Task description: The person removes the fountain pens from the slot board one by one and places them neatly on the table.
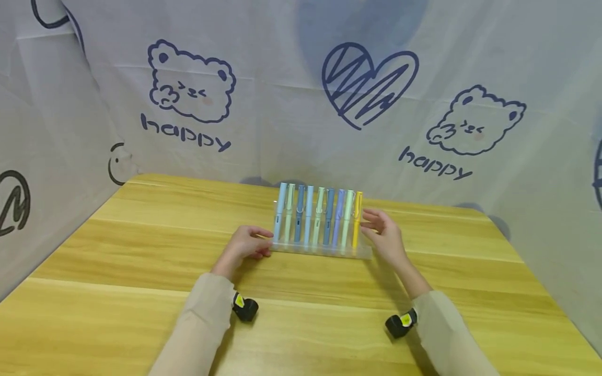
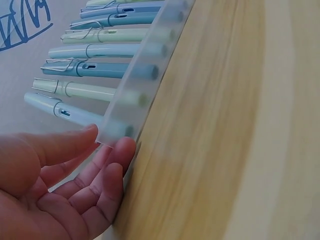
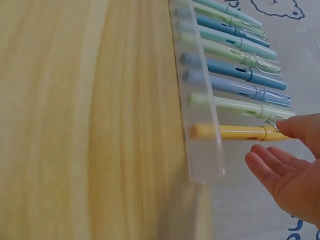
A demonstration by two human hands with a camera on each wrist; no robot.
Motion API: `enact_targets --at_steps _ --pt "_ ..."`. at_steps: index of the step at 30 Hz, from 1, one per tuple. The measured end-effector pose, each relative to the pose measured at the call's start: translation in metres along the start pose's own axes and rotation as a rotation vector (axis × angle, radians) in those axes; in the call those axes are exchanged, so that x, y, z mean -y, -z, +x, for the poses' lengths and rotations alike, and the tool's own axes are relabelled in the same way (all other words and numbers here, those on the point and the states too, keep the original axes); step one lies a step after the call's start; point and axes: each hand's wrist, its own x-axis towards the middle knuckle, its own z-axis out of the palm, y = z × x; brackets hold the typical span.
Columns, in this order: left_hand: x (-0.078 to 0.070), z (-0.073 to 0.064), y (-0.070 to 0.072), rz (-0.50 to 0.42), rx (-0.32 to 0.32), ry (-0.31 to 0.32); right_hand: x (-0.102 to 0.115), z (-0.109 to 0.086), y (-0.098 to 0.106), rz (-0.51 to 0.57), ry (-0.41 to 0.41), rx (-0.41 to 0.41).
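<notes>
Translucent plastic forms the long pen rack (image 1: 363, 253) near the wooden table's (image 1: 310, 334) far edge, its left end pinched by the curled left hand (image 1: 246, 243), while the right hand (image 1: 388, 239), fingers parted and empty, could dislodge the slim yellow pen (image 1: 356, 228) by brushing it.

Right wrist cam: I see the right hand (image 3: 297, 185) at the yellow pen (image 3: 240, 132), thumb tip overlapping its cap, contact unclear; other fingers extended. It ends the row in the translucent holder (image 3: 207, 167); pale green pen (image 3: 237, 107) beside it, then lavender pen (image 3: 232, 86). Wood-grain tabletop (image 3: 125, 125) alongside.
</notes>
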Motion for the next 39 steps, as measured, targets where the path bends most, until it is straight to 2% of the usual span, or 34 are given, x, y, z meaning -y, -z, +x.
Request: enact_targets --at_steps 4,11,20,30,39 --pt "0.0 0.002 0.0 -0.026 -0.01 0.018 -0.002 0.004 -0.004 0.06 0.017 0.003" --pt "0.001 0.003 0.0 -0.079 -0.011 0.033 -0.003 0.007 -0.008 0.099 -0.051 -0.011" --pt "0.004 0.006 -0.001 -0.132 -0.018 0.046 -0.005 0.011 -0.012 0.043 -0.101 -0.048" --pt "0.004 0.006 -0.002 -0.171 -0.018 0.052 -0.005 0.01 -0.015 0.034 -0.104 -0.137" --pt "0.005 0.006 -0.001 -0.224 -0.012 0.054 -0.005 0.011 -0.016 -0.045 -0.148 -0.139"
